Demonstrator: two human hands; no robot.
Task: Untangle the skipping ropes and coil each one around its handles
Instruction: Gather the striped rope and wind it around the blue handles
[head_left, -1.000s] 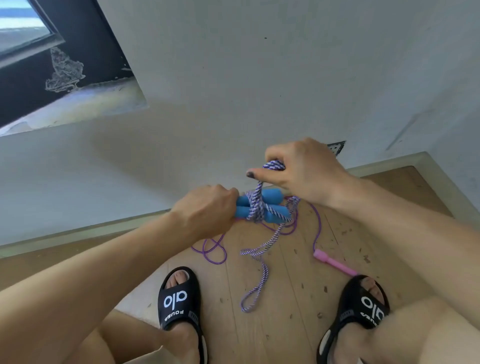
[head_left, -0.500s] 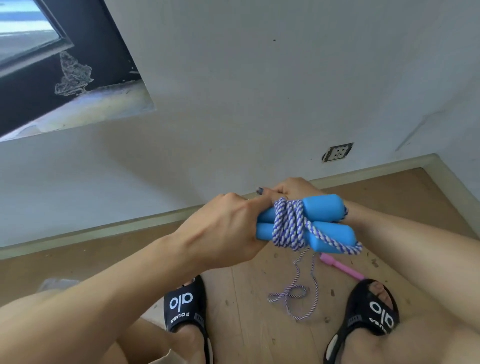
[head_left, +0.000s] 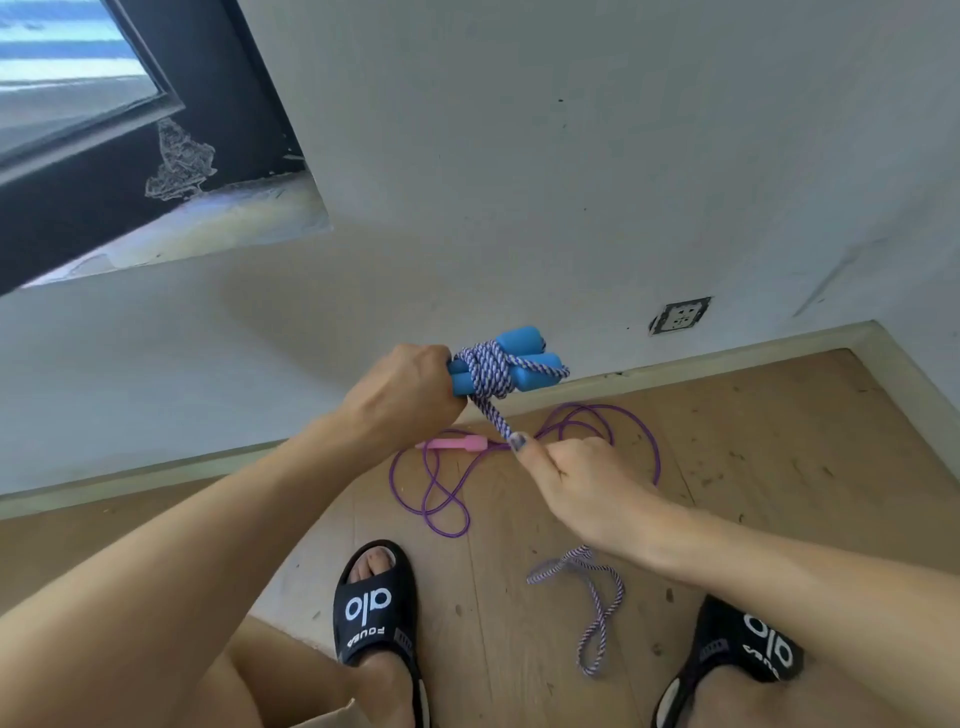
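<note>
On the wooden floor the purple rope with its pink handle lies loose — untouched. The left hand grips the blue handles; the right hand pinches the striped rope taut — several turns wound, its tail still on the floor.

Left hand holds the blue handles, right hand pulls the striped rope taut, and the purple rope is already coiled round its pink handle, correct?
Not quite. The head view shows the purple rope lying loose on the floor beside its pink handle. The left hand, blue handles, right hand and striped rope are as stated.

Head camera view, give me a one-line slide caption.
Left hand grips blue handles; right hand pulls braided rope taut.
</note>
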